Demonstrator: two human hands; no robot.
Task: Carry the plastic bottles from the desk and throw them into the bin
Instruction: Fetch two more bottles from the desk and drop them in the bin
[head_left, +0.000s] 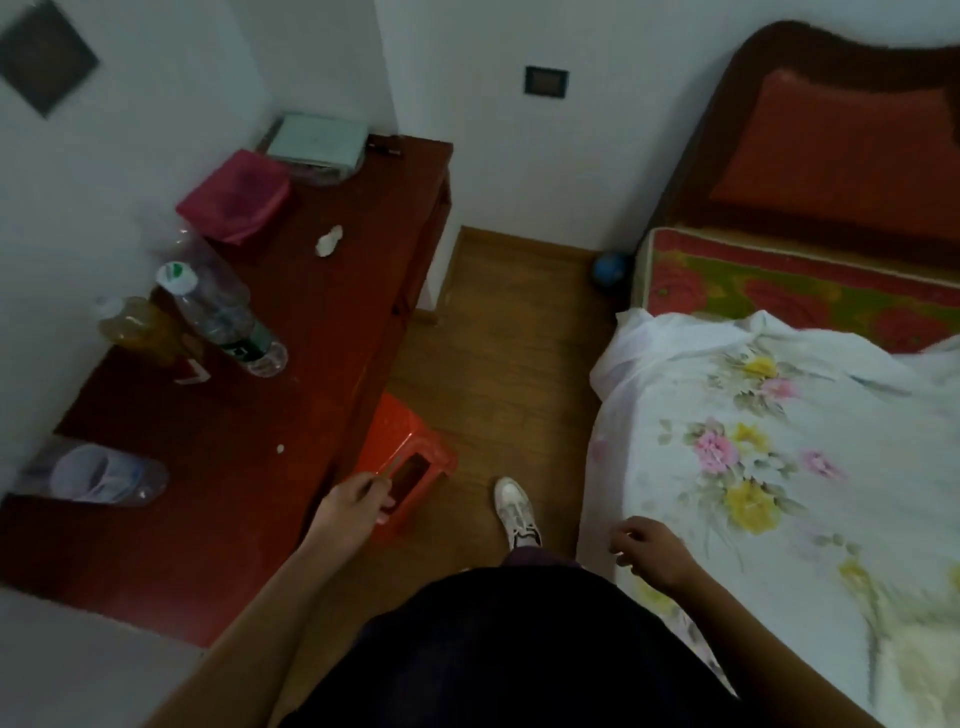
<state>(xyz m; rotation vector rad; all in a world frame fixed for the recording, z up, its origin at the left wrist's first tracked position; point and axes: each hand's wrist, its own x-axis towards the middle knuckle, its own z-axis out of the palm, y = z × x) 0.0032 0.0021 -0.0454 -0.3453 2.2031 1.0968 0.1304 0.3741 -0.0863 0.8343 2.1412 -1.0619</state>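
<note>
Several plastic bottles are on the dark red desk (291, 395) at the left. A clear bottle with a white cap and green label (223, 312) leans beside an amber bottle (137, 327). A larger clear bottle (208, 260) is behind them. Another clear bottle (98, 473) lies on its side at the near left. My left hand (358, 501) hovers off the desk's front edge, apart from all the bottles, fingers pinched on a thin pale stick (388, 466). My right hand (649, 551) hangs by the bed's edge, fingers loosely apart, holding nothing. No bin is in view.
An orange plastic stool (415, 441) stands against the desk just beyond my left hand. A bed with a floral sheet (779, 441) fills the right. On the desk are a red box (234, 197), a white box (317, 140) and crumpled paper (330, 241). A narrow wooden floor strip (498, 338) runs between.
</note>
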